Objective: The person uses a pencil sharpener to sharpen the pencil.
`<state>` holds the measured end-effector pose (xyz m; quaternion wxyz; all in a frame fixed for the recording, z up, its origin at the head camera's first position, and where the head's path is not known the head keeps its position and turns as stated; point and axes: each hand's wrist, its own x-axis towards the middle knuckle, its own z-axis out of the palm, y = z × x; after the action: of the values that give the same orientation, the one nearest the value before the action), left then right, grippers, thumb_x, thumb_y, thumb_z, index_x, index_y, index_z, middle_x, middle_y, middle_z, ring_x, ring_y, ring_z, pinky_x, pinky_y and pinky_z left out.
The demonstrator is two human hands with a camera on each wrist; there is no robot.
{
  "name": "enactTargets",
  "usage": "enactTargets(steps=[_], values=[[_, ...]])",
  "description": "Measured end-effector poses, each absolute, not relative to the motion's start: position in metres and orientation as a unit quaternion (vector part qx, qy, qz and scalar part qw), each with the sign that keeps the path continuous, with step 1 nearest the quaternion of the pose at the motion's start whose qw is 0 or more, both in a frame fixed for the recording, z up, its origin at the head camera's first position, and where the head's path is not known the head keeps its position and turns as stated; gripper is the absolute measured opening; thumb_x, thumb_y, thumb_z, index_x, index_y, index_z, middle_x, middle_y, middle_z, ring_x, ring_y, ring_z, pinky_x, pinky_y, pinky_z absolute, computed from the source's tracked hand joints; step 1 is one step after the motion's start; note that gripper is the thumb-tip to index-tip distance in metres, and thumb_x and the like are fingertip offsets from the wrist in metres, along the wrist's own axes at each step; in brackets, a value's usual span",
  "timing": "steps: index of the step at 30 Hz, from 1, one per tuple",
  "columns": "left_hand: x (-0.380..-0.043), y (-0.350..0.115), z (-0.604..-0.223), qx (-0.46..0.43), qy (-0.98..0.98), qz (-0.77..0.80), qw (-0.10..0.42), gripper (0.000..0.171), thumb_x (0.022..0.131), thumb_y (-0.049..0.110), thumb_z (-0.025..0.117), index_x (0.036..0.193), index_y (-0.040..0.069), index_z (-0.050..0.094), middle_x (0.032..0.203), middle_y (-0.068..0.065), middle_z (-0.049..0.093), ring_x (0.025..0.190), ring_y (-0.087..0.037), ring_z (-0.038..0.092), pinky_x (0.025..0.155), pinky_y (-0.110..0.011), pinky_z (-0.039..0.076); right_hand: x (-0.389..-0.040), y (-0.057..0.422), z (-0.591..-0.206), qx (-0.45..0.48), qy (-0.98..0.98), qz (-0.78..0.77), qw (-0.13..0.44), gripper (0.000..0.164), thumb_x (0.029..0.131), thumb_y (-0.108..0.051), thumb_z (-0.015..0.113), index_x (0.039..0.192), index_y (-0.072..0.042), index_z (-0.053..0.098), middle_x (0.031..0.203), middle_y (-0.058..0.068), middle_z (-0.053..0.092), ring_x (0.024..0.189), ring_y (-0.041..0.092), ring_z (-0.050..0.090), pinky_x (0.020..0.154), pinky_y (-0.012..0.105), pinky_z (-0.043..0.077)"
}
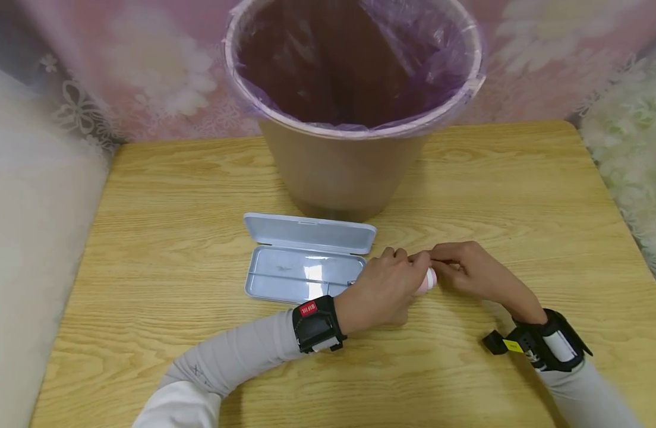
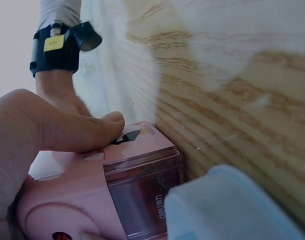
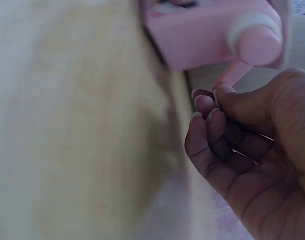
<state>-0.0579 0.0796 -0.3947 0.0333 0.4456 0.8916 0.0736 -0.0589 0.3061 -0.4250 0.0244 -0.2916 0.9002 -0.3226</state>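
My left hand (image 1: 384,288) grips a pink crank pencil sharpener (image 2: 77,185), its thumb pressed along the top. A see-through shavings drawer (image 2: 142,195) shows on the sharpener's side. In the right wrist view, my right hand (image 3: 252,145) pinches the end of the sharpener's pink crank handle (image 3: 233,75) between thumb and fingers. Most of the sharpener is hidden behind the left hand in the head view. Beside that hand, a light blue pencil case (image 1: 285,267) lies with its lid raised. A small item at the case's right end is mostly covered and unclear.
A large bin (image 1: 344,172) lined with a purple plastic bag (image 1: 440,77) stands on the wooden table (image 1: 173,238) just behind the pencil case. Floral cloth (image 1: 162,71) hangs behind the table. Both forearms wear sleeves and black wrist straps.
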Motion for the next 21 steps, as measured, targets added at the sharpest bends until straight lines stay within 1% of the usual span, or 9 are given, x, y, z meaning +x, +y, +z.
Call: enactTargets(steps=[2,4,9,11,15,18,21], values=[[-0.058,0.080,-0.395,0.443,0.892,0.078,0.036,0.039,0.081,0.026,0.076,0.108,0.013,0.051,0.079,0.000,0.057,0.072,-0.016,0.055,0.052,-0.023,0.047,-0.054,0.307,-0.429,-0.294,0.902,-0.313,0.031,0.031,0.088,0.010,0.066,0.094,-0.019,0.074,0.082,-0.015,0.062,0.067,-0.005,0.042,0.062,0.017,0.038],[-0.057,0.081,-0.395,0.439,0.894,0.078,0.036,0.037,0.081,0.026,0.076,0.104,0.014,0.050,0.078,0.000,0.056,0.071,-0.016,0.054,0.051,-0.023,0.046,-0.048,0.307,-0.431,-0.295,0.903,-0.311,0.040,0.031,0.088,0.009,0.067,0.089,-0.021,0.071,0.079,-0.017,0.059,0.067,-0.006,0.041,0.061,0.017,0.037],[-0.055,0.084,-0.396,0.436,0.896,0.079,0.031,0.035,0.079,0.024,0.074,0.100,0.014,0.048,0.077,0.001,0.054,0.070,-0.015,0.054,0.051,-0.023,0.044,-0.033,0.309,-0.430,-0.307,0.889,-0.332,0.072,0.031,0.089,0.005,0.069,0.085,-0.025,0.068,0.074,-0.020,0.051,0.064,-0.009,0.038,0.058,0.014,0.037],[-0.054,0.085,-0.397,0.438,0.895,0.076,0.026,0.034,0.079,0.024,0.073,0.099,0.014,0.048,0.076,0.001,0.054,0.070,-0.015,0.054,0.051,-0.023,0.044,-0.025,0.310,-0.428,-0.314,0.879,-0.348,0.090,0.028,0.091,0.003,0.069,0.088,-0.025,0.070,0.074,-0.019,0.052,0.064,-0.009,0.039,0.057,0.013,0.038],[-0.054,0.085,-0.396,0.439,0.896,0.066,0.022,0.032,0.078,0.022,0.071,0.099,0.014,0.047,0.075,0.002,0.053,0.069,-0.014,0.053,0.050,-0.022,0.043,-0.009,0.313,-0.418,-0.316,0.868,-0.368,0.109,0.026,0.094,0.000,0.068,0.099,-0.024,0.074,0.082,-0.018,0.062,0.069,-0.009,0.048,0.062,0.013,0.042],[-0.055,0.083,-0.395,0.439,0.896,0.060,0.020,0.033,0.077,0.020,0.070,0.099,0.014,0.048,0.074,0.002,0.051,0.068,-0.014,0.051,0.049,-0.021,0.041,-0.001,0.313,-0.408,-0.322,0.866,-0.371,0.092,0.029,0.091,0.004,0.069,0.107,-0.019,0.076,0.088,-0.016,0.067,0.073,-0.007,0.053,0.065,0.012,0.043],[-0.056,0.082,-0.396,0.440,0.896,0.060,0.019,0.033,0.076,0.020,0.071,0.100,0.014,0.048,0.074,0.002,0.051,0.067,-0.013,0.050,0.048,-0.021,0.040,0.001,0.313,-0.398,-0.340,0.861,-0.375,0.057,0.033,0.086,0.009,0.070,0.110,-0.012,0.076,0.087,-0.014,0.067,0.071,-0.008,0.051,0.063,0.011,0.042]])
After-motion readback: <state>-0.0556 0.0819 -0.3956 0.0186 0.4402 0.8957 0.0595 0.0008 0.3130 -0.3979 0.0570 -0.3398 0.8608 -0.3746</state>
